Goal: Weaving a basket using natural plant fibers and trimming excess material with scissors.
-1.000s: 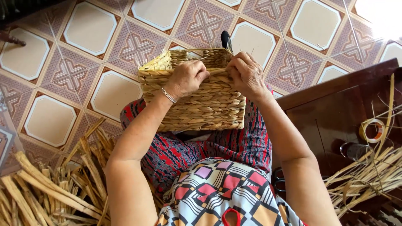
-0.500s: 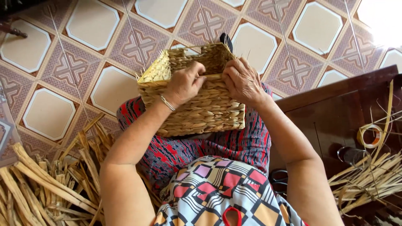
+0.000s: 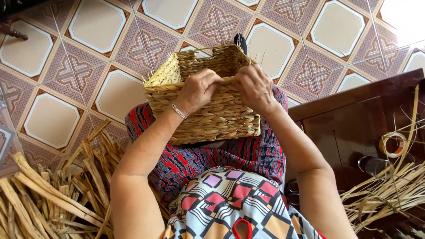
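Resting on the person's lap, tilted so its open mouth faces away from the camera, is a rectangular woven basket (image 3: 208, 99) of pale straw.

Walls: braided courses look complete on the near long side and on the short left end. Rim: unfinished by appearance; loose straw ends (image 3: 254, 57) stick up at the far right corner and a few more along the left edge.

Left hand (image 3: 199, 90): laid over the near rim, fingers curled and pressed together on the top braid. Right hand (image 3: 254, 86): also on the rim, just beside the left, fingers bent over the edge; whether they pinch a strand cannot be told, since the tips are hidden inside.

Judgement: body woven, work now at the rim; tucking or trimming the stray ends appears to remain.

Surroundings: tiled floor (image 3: 110, 35) beneath; pile of flat dried strips (image 3: 53, 194) at lower left; bundle of thinner straw (image 3: 389, 190) on a dark wooden worktop (image 3: 345, 128) at right, near a roll of tape (image 3: 393, 144).
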